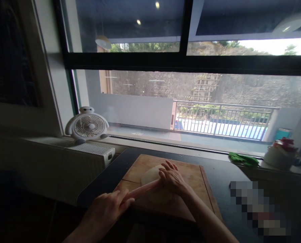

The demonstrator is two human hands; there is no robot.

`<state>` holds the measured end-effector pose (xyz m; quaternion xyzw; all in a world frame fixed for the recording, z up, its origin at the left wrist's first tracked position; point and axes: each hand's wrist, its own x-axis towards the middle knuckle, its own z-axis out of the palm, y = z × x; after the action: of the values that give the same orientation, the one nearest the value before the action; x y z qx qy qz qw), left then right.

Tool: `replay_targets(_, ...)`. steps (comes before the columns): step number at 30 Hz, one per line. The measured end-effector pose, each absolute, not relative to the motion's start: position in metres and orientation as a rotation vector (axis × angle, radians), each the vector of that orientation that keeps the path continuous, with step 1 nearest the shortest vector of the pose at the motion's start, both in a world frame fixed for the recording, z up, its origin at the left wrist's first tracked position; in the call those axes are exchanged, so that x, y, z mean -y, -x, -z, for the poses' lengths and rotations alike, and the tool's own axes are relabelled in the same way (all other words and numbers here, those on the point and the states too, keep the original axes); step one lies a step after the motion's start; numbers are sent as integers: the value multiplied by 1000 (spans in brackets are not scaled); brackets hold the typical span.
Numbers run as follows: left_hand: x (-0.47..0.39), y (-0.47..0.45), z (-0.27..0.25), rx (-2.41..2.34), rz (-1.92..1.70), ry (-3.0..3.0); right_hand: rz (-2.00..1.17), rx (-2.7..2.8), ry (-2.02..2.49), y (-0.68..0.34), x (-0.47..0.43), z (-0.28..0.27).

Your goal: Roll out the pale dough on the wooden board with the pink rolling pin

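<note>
Rolling pin [144,189]: over dough [150,174] | left hand [111,205]: curled round near-left end | right hand [172,178]: spread over far-right end

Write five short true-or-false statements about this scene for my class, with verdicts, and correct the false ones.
1. The left hand grips a rolling pin. True.
2. Only one hand touches the pin. False: the right hand is on its other end, fingers spread.
3. Pale dough lies flat on a wooden board. True.
4. The board rests on a bright white surface. False: the table beneath it is dark.
5. A white fan stands near the window, to the left of the board. True.
</note>
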<state>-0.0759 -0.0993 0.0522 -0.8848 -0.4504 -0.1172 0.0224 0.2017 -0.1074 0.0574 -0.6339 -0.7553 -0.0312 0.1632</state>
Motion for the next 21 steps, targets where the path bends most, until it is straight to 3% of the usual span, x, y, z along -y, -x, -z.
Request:
replay_targets(5, 109, 67, -56, 1387, 308, 2834, 29, 2060, 1876, -207, 125, -46)
replay_targets(15, 89, 43, -63, 1462, 204, 2753, 15, 2203, 1841, -197, 50, -68)
replay_targets(21, 101, 38, -52, 1443, 333, 2823, 8, 2087, 1917, -207, 91, -54)
